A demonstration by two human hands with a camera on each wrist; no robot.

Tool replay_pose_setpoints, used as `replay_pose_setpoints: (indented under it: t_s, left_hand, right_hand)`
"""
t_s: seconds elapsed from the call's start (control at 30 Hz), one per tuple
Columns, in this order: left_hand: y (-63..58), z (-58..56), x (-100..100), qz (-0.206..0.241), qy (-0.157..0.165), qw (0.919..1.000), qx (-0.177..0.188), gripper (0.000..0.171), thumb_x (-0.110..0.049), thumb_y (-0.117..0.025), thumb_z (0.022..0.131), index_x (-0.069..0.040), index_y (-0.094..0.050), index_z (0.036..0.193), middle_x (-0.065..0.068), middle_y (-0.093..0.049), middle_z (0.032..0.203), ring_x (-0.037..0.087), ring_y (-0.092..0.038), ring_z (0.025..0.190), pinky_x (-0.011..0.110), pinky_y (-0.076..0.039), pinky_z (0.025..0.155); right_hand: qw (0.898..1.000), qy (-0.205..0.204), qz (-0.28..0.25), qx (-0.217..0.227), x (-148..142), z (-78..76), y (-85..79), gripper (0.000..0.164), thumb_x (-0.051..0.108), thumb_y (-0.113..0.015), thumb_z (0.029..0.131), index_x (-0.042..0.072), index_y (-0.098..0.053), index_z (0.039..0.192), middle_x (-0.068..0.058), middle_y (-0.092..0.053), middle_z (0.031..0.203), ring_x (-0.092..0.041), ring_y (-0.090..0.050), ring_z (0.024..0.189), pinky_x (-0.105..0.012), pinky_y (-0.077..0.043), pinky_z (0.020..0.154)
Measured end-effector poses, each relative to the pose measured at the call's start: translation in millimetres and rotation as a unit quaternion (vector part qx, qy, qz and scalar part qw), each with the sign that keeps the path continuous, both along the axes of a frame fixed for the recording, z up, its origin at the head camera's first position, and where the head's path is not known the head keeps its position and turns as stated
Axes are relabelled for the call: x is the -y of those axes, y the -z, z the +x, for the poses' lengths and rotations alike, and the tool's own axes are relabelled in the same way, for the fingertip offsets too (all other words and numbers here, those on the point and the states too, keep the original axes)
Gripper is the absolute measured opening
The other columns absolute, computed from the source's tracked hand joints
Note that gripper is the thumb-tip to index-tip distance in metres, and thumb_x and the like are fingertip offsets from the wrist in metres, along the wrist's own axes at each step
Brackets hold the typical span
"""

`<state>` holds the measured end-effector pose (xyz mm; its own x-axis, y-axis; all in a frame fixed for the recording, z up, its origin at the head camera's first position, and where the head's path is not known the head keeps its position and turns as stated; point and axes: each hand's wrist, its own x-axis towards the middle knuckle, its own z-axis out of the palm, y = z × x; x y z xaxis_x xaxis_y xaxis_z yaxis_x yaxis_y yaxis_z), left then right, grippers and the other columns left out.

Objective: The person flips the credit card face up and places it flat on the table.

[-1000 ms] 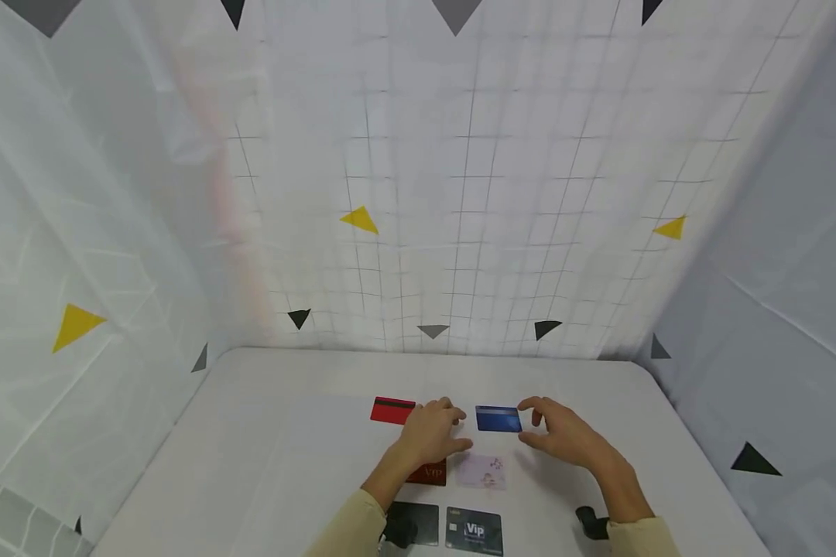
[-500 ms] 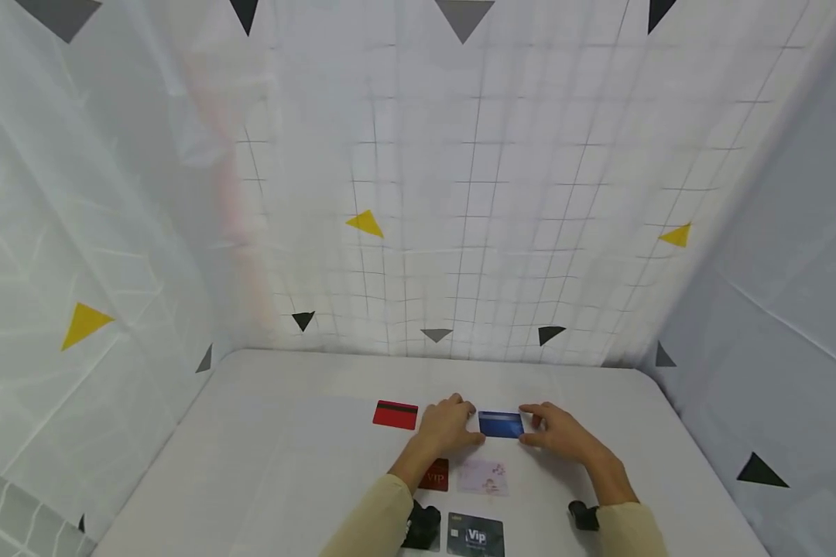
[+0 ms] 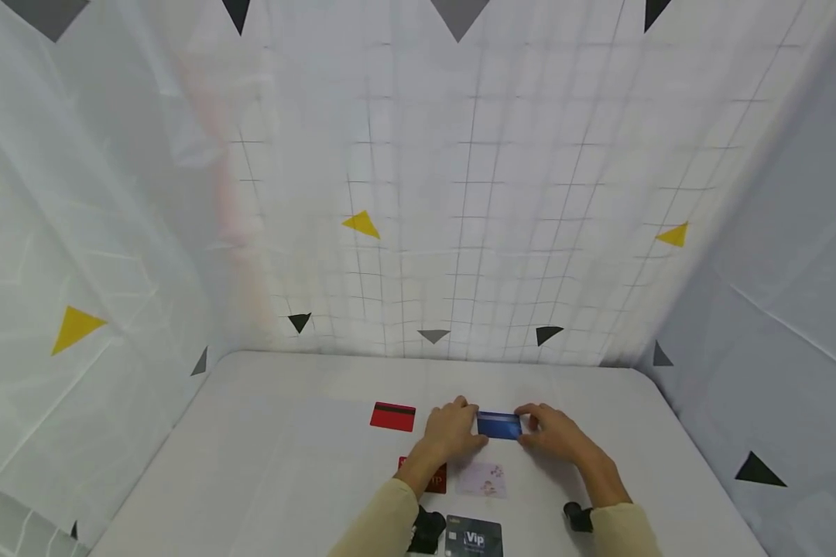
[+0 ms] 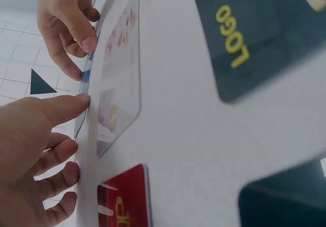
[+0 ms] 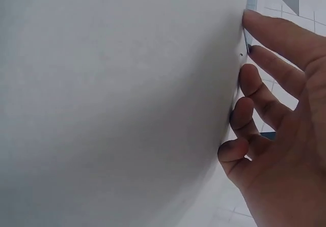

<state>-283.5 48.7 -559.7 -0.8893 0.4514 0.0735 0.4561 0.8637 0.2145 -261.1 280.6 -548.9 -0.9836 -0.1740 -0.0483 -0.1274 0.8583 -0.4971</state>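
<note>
Three pale sheet walls stand round a white table point(image 3: 286, 472), whose far corners are rounded. The left wall point(image 3: 111, 193) is creased and bears a yellow triangle point(image 3: 78, 330). The back wall point(image 3: 418, 178) shows a faint grid, with grey, black and yellow triangles scattered over it. On the plain tabletop, farthest left, lies a red card point(image 3: 392, 419) with a dark stripe. Next, the left forearm crosses a darker red card point(image 3: 437, 480); a second dark card point(image 4: 285, 201) shows nearby in the left wrist view.

The left hand point(image 3: 451, 430) holds the left end of a blue card point(image 3: 499, 425) between thumb and finger, a narrow grip at the corners. That card lies toward the back of the table, beyond a pale pink card point(image 3: 482, 480) and a dark Vip card point(image 3: 474, 538). The right hand point(image 3: 559, 435) narrowly holds its right end likewise, thumb near, finger far, casting a soft shadow on the white top. Rightmost, the grey-blue right wall point(image 3: 780, 309) carries a large black triangle point(image 3: 759, 469).
</note>
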Motion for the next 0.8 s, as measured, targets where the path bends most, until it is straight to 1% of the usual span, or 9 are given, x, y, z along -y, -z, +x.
replay_pose_setpoints:
  t_s: [0.17, 0.3, 0.47, 0.63, 0.8]
  left_hand:
    - [-2.0, 0.3, 1.3, 0.003, 0.002, 1.0000, -0.004, 0.059, -0.054, -0.075, 0.084, -0.021, -0.066, 0.132, -0.002, -0.063, 0.121, 0.016, -0.061, 0.100, 0.038, -0.049, 0.084]
    - [-2.4, -0.6, 1.4, 0.017, 0.001, 0.9998, -0.001, 0.057, -0.053, -0.077, 0.082, -0.022, -0.066, 0.129, -0.003, -0.064, 0.117, 0.015, -0.061, 0.098, 0.039, -0.049, 0.085]
    - [-3.2, -1.3, 2.1, 0.032, 0.000, 0.9994, 0.009, 0.057, -0.051, -0.080, 0.081, -0.021, -0.066, 0.128, -0.004, -0.063, 0.111, 0.013, -0.059, 0.094, 0.039, -0.048, 0.086]
    - [-5.3, 0.0, 2.7, 0.029, 0.001, 0.9995, 0.011, 0.058, -0.051, -0.080, 0.081, -0.022, -0.065, 0.129, -0.005, -0.062, 0.109, 0.011, -0.058, 0.092, 0.036, -0.048, 0.085]
    - [-6.9, 3.0, 4.6, 0.024, 0.002, 0.9997, 0.001, 0.057, -0.052, -0.079, 0.081, -0.023, -0.067, 0.129, -0.006, -0.064, 0.109, 0.011, -0.059, 0.093, 0.036, -0.049, 0.085]
  right_hand:
    - [1.000, 0.001, -0.011, 0.001, -0.3, -2.3, 1.7, 0.049, 0.016, -0.082, 0.081, 0.012, -0.063, 0.126, -0.005, -0.059, 0.096, -0.020, -0.053, 0.085, -0.043, -0.046, 0.077]
    - [1.000, 0.007, -0.010, 0.002, -1.2, -3.0, 4.4, 0.049, 0.017, -0.082, 0.080, 0.013, -0.064, 0.126, -0.005, -0.060, 0.097, -0.020, -0.054, 0.086, -0.044, -0.046, 0.078]
    - [1.000, 0.005, -0.009, 0.000, -0.8, -3.1, 4.3, 0.050, 0.019, -0.083, 0.079, 0.014, -0.064, 0.125, -0.005, -0.061, 0.099, -0.021, -0.055, 0.088, -0.045, -0.046, 0.079]
    - [1.000, 0.005, -0.011, 0.000, -2.6, -1.9, 4.8, 0.051, 0.021, -0.083, 0.079, 0.015, -0.064, 0.126, -0.005, -0.061, 0.100, -0.022, -0.054, 0.090, -0.046, -0.045, 0.081]
    - [1.000, 0.007, -0.016, 0.005, -3.3, -0.9, 6.9, 0.051, 0.024, -0.083, 0.079, 0.017, -0.064, 0.126, -0.004, -0.059, 0.101, -0.024, -0.051, 0.093, -0.046, -0.043, 0.081]
